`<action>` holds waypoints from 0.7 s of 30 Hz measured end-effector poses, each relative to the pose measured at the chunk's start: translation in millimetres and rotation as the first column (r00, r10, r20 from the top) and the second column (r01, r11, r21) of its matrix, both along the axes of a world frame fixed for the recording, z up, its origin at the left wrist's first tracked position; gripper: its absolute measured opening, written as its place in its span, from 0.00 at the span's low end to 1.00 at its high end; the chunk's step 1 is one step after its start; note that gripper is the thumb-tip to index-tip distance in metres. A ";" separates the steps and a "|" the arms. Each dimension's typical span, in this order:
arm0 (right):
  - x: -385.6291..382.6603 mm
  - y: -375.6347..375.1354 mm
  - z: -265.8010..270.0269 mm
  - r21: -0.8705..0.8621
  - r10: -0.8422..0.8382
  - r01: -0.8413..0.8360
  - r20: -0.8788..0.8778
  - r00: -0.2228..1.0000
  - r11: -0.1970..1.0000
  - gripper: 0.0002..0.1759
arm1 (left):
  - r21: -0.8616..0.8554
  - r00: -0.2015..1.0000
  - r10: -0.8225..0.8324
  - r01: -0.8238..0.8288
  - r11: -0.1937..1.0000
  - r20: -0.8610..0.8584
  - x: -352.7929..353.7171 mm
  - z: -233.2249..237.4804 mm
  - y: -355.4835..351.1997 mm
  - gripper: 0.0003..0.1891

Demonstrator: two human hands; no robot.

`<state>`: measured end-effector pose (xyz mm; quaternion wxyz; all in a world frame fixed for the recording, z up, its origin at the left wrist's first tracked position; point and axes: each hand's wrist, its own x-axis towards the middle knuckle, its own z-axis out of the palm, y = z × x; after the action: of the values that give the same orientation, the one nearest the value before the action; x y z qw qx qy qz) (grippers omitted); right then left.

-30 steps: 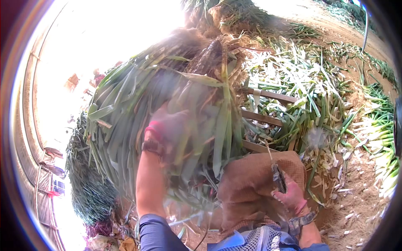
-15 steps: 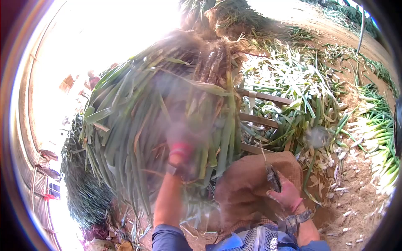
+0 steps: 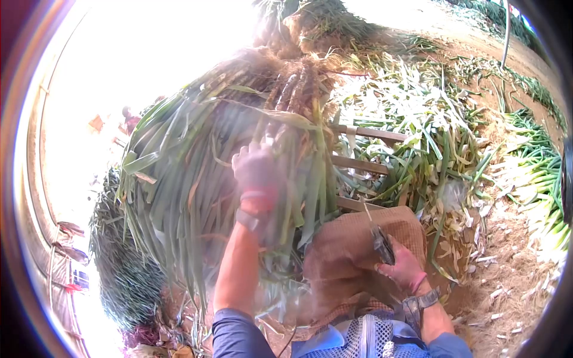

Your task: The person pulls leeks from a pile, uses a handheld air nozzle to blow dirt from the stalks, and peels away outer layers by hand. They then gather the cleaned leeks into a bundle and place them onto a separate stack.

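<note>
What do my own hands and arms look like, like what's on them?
Your left hand and right hand appear thinly gloved, with pinkish-red cuffs. A greyish band circles the left wrist, a darker band the right. Dark blue sleeves end near the elbows.

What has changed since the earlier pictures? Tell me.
The left hand drew back toward the body, then moved up the long leaves toward the roots; whether it grips any is unclear. The right hand still holds the thin-bladed tool over the brown cloth.
</note>
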<state>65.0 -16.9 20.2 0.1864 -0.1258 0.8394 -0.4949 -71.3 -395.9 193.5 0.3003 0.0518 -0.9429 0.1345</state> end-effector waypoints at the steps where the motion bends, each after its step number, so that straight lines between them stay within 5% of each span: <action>1: 0.9 0.3 1.9 -0.018 0.003 -0.002 0.002 1.000 1.000 0.53 | 0.068 0.997 0.043 -0.048 0.997 0.069 -2.9 7.0 5.6 0.24; 4: -0.1 2.6 -5.4 -0.090 0.025 -0.025 0.000 1.000 0.996 0.53 | 0.108 1.000 0.013 -0.010 0.994 -0.027 -16.4 0.7 5.7 0.24; 8: -0.4 3.2 -5.4 -0.124 0.005 -0.005 -0.003 1.000 0.992 0.53 | 0.007 0.999 0.020 -0.021 1.000 0.050 -16.3 -10.1 11.0 0.29; 14: -2.0 5.1 -6.2 -0.078 0.027 -0.027 -0.001 1.000 0.997 0.54 | 0.050 0.993 0.106 -0.109 0.993 0.052 -23.6 -2.3 20.6 0.36; 16: -3.2 4.9 -7.2 -0.085 0.036 -0.033 0.030 0.999 0.996 0.54 | 0.089 0.979 0.113 -0.130 0.988 0.169 -33.3 1.0 25.5 0.37; 21: -3.9 5.3 9.1 -0.110 0.020 -0.011 0.087 0.996 0.994 0.54 | 0.100 0.967 0.148 -0.171 0.980 0.208 -54.9 7.3 27.4 0.24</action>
<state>61.1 -11.6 29.3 0.2200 -0.1204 0.8009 -0.5437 -126.2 -368.5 200.8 0.1889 0.1315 -0.9672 0.1071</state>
